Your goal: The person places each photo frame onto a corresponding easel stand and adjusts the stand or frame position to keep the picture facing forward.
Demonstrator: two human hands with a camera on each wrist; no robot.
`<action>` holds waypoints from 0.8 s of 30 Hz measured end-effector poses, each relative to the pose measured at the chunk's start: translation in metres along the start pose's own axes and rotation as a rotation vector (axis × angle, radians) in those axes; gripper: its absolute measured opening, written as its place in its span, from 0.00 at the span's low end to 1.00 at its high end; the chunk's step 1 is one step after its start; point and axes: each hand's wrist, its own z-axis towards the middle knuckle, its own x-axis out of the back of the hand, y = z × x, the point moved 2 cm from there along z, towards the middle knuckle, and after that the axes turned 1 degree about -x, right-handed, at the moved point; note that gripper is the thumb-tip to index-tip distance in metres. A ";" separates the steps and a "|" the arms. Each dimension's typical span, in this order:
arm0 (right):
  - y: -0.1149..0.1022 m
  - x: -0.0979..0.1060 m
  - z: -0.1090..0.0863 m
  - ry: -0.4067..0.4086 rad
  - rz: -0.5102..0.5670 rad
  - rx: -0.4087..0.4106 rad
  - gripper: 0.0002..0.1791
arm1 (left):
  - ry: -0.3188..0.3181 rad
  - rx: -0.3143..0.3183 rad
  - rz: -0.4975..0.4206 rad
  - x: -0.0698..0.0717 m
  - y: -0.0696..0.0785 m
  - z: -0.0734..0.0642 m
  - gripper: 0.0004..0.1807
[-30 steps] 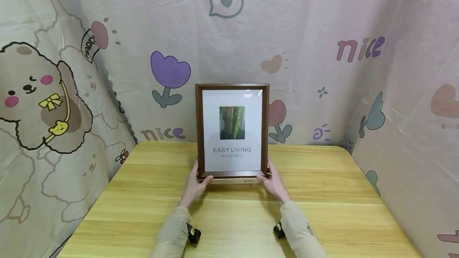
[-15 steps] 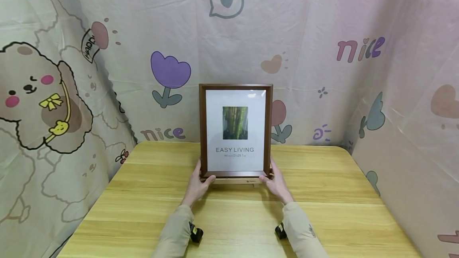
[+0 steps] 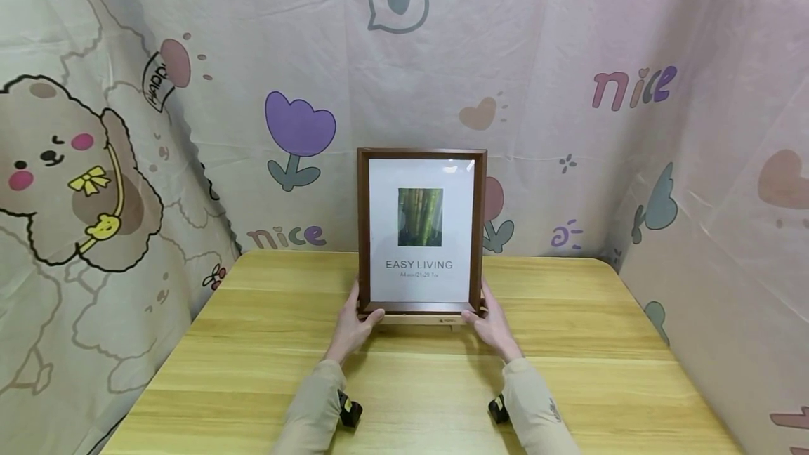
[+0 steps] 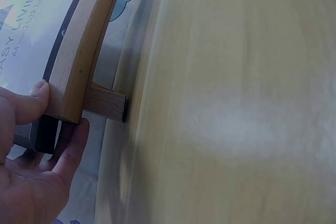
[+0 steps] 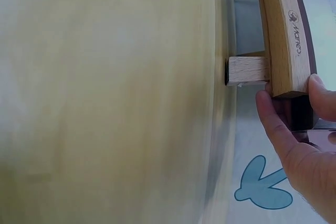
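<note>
A brown-rimmed picture frame (image 3: 421, 230) stands upright with its "EASY LIVING" insert facing me. Its bottom edge rests on the light wooden ledge of a small tabletop easel (image 3: 420, 319), whose upper part is hidden behind it. At the lower left corner my left hand (image 3: 354, 325) grips frame and ledge, thumb in front and fingers behind and under. My right hand (image 3: 493, 325) holds the lower right corner the same way. Short easel legs (image 4: 105, 100) reach down from the ledge in the left wrist view. A printed logo (image 5: 297, 30) marks the ledge's right end.
The wood-grain table (image 3: 417, 399) extends on both sides of the easel and in front of it. Behind the table hangs a patterned cloth (image 3: 404, 76), with more cloth at left and right. Small black wrist cameras (image 3: 350, 409) sit at both sleeves.
The picture frame and easel have slid a little to the right together, with both hands moving along and keeping their hold on the lower corners.
</note>
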 end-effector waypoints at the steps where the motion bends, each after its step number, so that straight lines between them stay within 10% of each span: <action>1: 0.000 0.000 0.000 0.000 0.002 -0.001 0.54 | -0.002 -0.002 -0.004 0.000 0.000 0.001 0.49; 24: 0.003 0.009 -0.003 0.026 0.011 -0.027 0.52 | -0.011 0.003 -0.011 -0.010 0.005 0.005 0.50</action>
